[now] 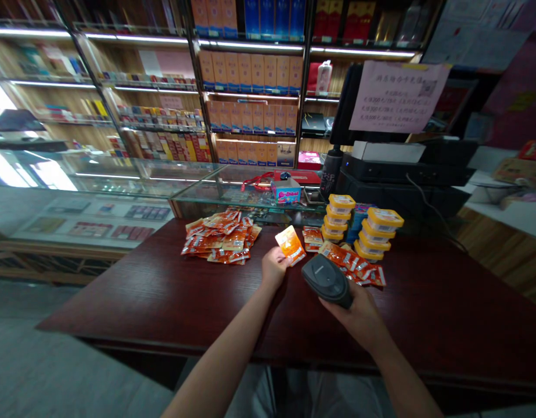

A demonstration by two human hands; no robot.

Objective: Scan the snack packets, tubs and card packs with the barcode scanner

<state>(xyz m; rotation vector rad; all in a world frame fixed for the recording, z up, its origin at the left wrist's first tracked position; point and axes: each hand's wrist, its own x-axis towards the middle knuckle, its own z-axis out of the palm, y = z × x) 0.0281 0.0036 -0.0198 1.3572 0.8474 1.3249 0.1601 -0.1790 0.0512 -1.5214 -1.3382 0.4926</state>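
My left hand pinches an orange snack packet by its lower left edge, raised over the dark wooden table. A bright patch of light falls on the packet's upper part. In my right hand is a black barcode scanner, its head pointing up and left toward the packet. To the left lies a heap of similar orange packets. More orange packets lie spread beyond the scanner, and a small stack of packets sits between them and the held one.
Yellow-lidded plastic tubs stand in two stacks, the second stack of tubs further right. A glass display counter runs behind, bearing a blue-pink box. A monitor with a paper notice rises at right. Stocked shelves fill the back.
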